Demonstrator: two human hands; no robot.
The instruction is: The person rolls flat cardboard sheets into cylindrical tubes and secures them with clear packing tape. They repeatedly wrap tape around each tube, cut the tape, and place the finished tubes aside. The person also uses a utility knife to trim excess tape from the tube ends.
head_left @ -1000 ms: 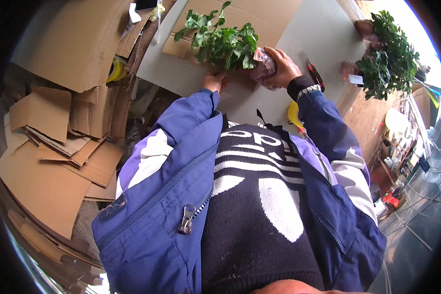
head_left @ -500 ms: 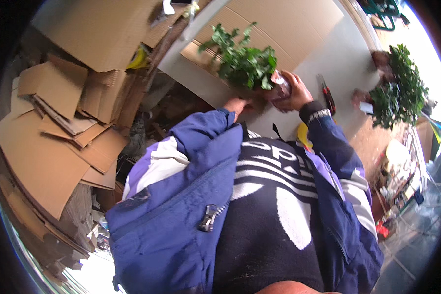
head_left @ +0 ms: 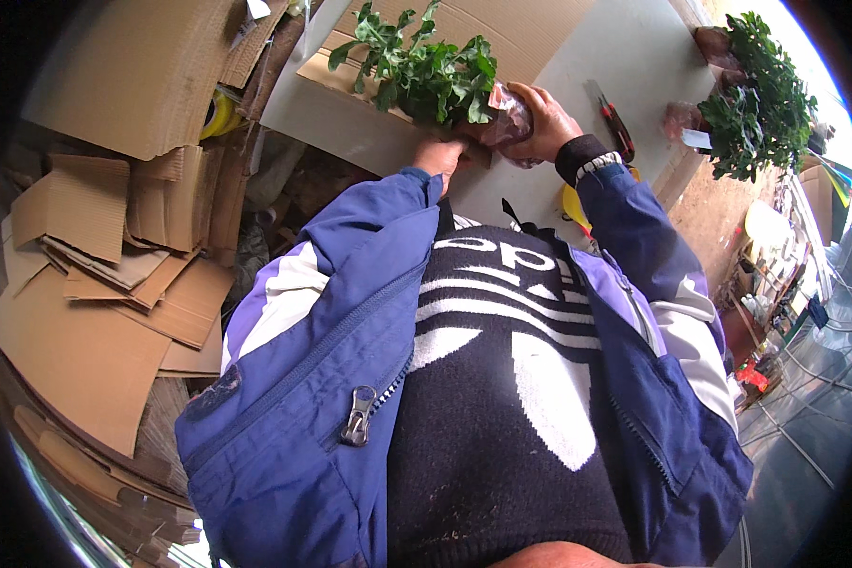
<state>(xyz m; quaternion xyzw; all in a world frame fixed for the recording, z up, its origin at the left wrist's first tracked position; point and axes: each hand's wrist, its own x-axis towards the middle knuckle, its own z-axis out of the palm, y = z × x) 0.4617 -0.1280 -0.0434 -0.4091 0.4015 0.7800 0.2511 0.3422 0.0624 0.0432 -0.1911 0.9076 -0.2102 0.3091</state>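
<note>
A: Closest in?

B: Blue and white jacket (head_left: 303, 398) over a dark jumper, both sleeves reaching forward to the grey table (head_left: 625, 47).

A: Left hand (head_left: 440, 151)?

B: Just past the cuff, tucked under the leafy plant (head_left: 426, 76) at the stem base. Fingers hidden by leaves, so impossible to tell how far open. Touching or propping from below, by the look of it.

A: Right hand (head_left: 544, 118)?

B: Curled round the root ball (head_left: 506, 118), a reddish-brown lump in clear film. Fingers wrapped over the far side, thumb near; a full, closed grasp.

A: And the plant itself?

B: Tilted, foliage leaning left over the edge of a cardboard box (head_left: 530, 24), root end to the right, held just above the table's near edge.

A: Step in hand?

B: Handling the wrapped root end, most likely, with the greenery steadied from beneath.

A: Demands of any next move?

B: Steady support under the lump, gentle pressure on the film, no bending of the stems.

A: Farther out?

B: Red-handled cutter (head_left: 613, 118) lying just beyond the right wrist. Well apart at the far right, a second leafy plant (head_left: 757, 104). Off to the left, flattened cardboard sheets (head_left: 76, 331) in heaps.
</note>
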